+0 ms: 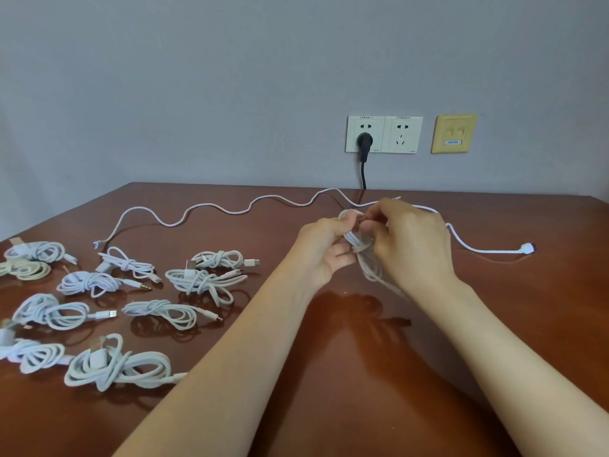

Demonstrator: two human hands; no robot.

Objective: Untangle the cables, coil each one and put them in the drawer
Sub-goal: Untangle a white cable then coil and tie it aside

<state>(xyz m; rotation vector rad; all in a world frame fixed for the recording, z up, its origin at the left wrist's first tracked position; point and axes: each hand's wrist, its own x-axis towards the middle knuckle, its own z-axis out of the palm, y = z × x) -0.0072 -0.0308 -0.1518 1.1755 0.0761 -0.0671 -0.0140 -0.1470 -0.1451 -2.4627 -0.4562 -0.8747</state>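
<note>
Above the middle of the brown table (329,374) I hold a coiled white cable (361,249) between both hands. My left hand (324,250) grips the coil's loops. My right hand (408,240) pinches the cable's end near the top of the coil, where a wrap crosses the loops. One long white cable (204,214) lies uncoiled across the back of the table, its plug (528,249) at the right. Several coiled and knotted white cables (194,278) lie in rows on the left part of the table. No drawer is in view.
A black plug (365,141) sits in the left wall socket, and its cord drops behind the table's back edge. A second socket (402,135) and a yellow wall plate (454,133) are to its right. The wall stands directly behind the table.
</note>
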